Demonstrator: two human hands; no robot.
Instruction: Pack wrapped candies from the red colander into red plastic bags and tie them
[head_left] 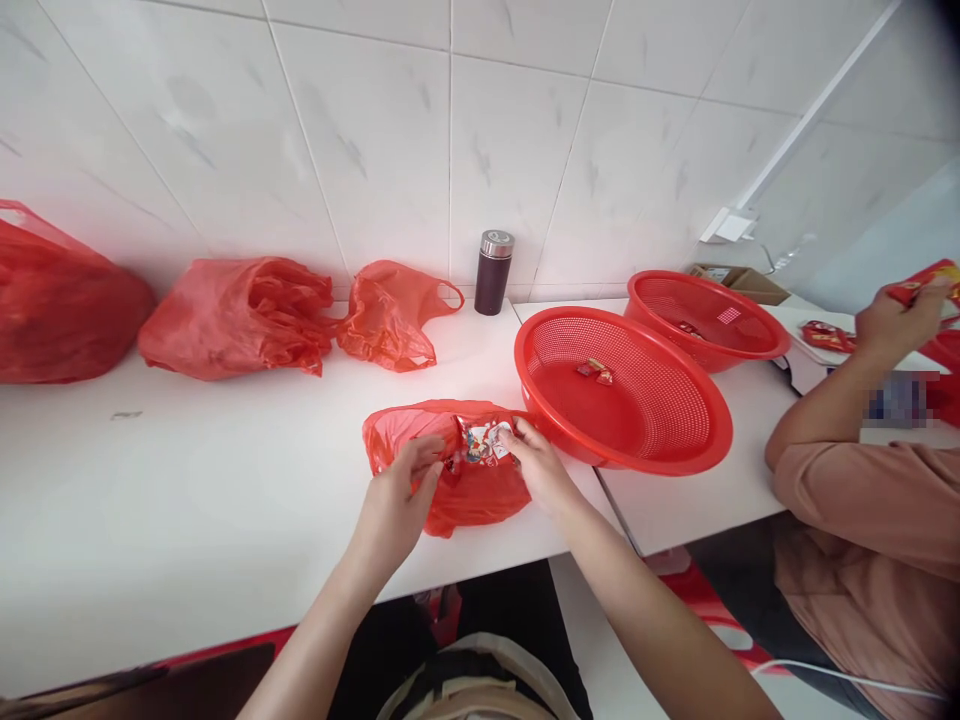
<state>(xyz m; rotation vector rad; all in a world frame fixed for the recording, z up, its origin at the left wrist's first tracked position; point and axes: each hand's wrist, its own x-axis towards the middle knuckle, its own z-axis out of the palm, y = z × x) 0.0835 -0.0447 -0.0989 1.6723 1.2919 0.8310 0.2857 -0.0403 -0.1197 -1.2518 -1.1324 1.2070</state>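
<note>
A red plastic bag (480, 505) lies with its mouth open near the table's front edge. In its opening is a shiny red-and-white printed packet (480, 442). My right hand (541, 465) pinches the packet's right end, thumb on top. On the other side my left hand (401, 490) reaches over the bag's mouth, its thumb and fingers slightly apart beside the packet. The rest of the bag's contents is mostly hidden.
Close on the right stands a red perforated basket (622, 410) with a few small packets, another red basket (705, 340) behind it. Red bags (232, 320) and a dark thermos (493, 275) line the wall. At far right a co-worker's hand (900, 320) holds a red packet.
</note>
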